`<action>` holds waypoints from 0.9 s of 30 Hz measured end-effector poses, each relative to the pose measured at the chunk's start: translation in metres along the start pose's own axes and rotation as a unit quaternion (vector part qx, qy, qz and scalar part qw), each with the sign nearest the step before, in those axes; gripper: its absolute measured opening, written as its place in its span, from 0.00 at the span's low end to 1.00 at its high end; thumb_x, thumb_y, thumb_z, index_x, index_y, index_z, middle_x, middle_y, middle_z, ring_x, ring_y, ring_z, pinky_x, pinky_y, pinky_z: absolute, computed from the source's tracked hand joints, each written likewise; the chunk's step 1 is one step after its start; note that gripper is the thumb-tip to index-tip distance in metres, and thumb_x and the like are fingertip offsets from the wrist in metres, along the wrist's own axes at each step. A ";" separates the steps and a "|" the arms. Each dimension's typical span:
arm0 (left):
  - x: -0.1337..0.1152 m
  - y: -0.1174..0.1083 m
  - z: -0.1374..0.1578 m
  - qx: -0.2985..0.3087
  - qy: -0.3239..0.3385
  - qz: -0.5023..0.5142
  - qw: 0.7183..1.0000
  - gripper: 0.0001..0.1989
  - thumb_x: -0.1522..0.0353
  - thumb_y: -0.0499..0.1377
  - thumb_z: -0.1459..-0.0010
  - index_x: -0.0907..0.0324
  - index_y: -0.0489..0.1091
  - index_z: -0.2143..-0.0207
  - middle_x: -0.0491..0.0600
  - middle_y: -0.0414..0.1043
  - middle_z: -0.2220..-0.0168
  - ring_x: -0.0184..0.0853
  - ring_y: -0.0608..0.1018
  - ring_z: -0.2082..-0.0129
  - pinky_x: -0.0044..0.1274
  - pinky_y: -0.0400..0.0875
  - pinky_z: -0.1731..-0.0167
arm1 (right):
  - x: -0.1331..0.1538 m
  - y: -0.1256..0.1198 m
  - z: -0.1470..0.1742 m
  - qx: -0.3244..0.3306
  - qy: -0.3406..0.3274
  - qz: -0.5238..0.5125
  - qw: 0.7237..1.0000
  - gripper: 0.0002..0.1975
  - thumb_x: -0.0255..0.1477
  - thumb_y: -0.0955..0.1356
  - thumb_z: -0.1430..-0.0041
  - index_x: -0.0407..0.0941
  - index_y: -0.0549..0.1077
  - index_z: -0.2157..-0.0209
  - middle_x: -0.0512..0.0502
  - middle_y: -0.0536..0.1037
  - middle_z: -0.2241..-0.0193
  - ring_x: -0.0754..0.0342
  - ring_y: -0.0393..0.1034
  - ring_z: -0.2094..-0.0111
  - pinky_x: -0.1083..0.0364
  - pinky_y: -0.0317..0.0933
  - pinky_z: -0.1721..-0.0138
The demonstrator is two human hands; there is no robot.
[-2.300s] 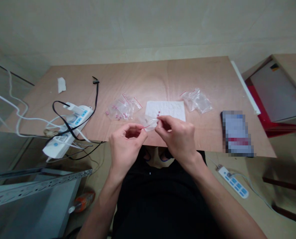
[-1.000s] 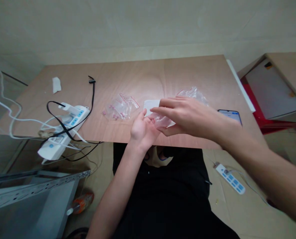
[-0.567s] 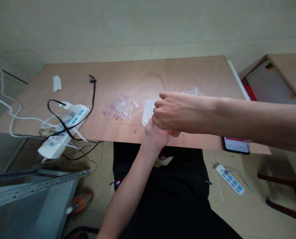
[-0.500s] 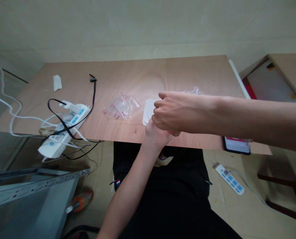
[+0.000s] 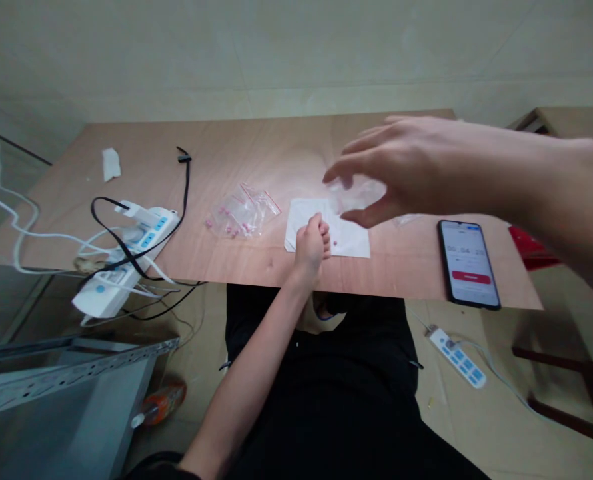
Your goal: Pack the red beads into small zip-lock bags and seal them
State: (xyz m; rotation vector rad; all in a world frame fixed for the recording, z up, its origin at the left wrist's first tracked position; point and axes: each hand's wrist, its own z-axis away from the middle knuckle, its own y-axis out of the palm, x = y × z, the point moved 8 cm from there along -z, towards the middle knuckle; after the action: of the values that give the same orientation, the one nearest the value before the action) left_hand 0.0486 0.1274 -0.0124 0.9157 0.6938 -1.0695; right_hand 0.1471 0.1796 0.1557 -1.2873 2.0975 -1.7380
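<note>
My left hand [image 5: 312, 244] is closed in a fist over the white paper [image 5: 354, 245], thumb uppermost. Whatever is inside the fist is hidden. A small pink bead [image 5: 335, 243] lies on the paper just right of it. My right hand [image 5: 376, 167], smeared by motion, is above the paper's right side with thumb and fingers apart. Clear plastic [image 5: 356, 193] shows between its thumb and fingers; I cannot tell whether it touches them. To the left of the paper lies a clear zip bag [image 5: 246, 210] with several pink beads.
A phone [image 5: 468, 263] lies near the table's front right edge. On the left, a power strip [image 5: 107, 293] with tangled cables overhangs the edge. A white scrap [image 5: 110, 165] sits at the back left. Another power strip [image 5: 459, 359] and an orange bottle [image 5: 161, 405] are on the floor.
My hands were together at the paper's front. The right has moved up and away, opening its fingers; the left has turned into a fist. The paper, bead and phone now show more fully.
</note>
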 end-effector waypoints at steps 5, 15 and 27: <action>-0.040 0.018 -0.020 -0.040 0.327 -0.427 0.842 0.16 0.66 0.49 0.34 0.56 0.61 0.76 0.49 0.66 0.75 0.37 0.72 0.69 0.27 0.65 0.64 | -0.055 -0.024 0.023 -0.053 0.068 0.164 0.983 0.26 0.45 0.70 0.45 0.40 0.78 0.53 0.38 0.80 0.68 0.54 0.71 0.72 0.51 0.62 0.67; -0.013 0.048 -0.038 0.041 0.358 -0.670 0.649 0.17 0.68 0.43 0.32 0.67 0.69 0.59 0.65 0.72 0.57 0.48 0.72 0.54 0.35 0.63 0.54 | -0.152 0.077 0.083 -0.071 0.318 0.113 0.939 0.36 0.35 0.57 0.37 0.25 0.50 0.35 0.22 0.59 0.37 0.37 0.55 0.35 0.40 0.53 0.38; -0.049 -0.011 -0.020 -0.105 0.391 -0.568 0.717 0.16 0.64 0.44 0.32 0.58 0.69 0.64 0.58 0.72 0.60 0.44 0.71 0.56 0.35 0.62 0.51 | -0.151 0.103 0.090 -0.012 0.374 0.109 0.921 0.39 0.46 0.46 0.32 0.32 0.45 0.32 0.29 0.45 0.31 0.33 0.36 0.30 0.31 0.31 0.35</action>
State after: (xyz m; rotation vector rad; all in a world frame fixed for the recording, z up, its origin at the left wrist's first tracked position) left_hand 0.0206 0.1641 0.0160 0.6656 2.2495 -1.5837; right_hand 0.2403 0.2104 -0.0229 -0.3549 2.4846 -2.3368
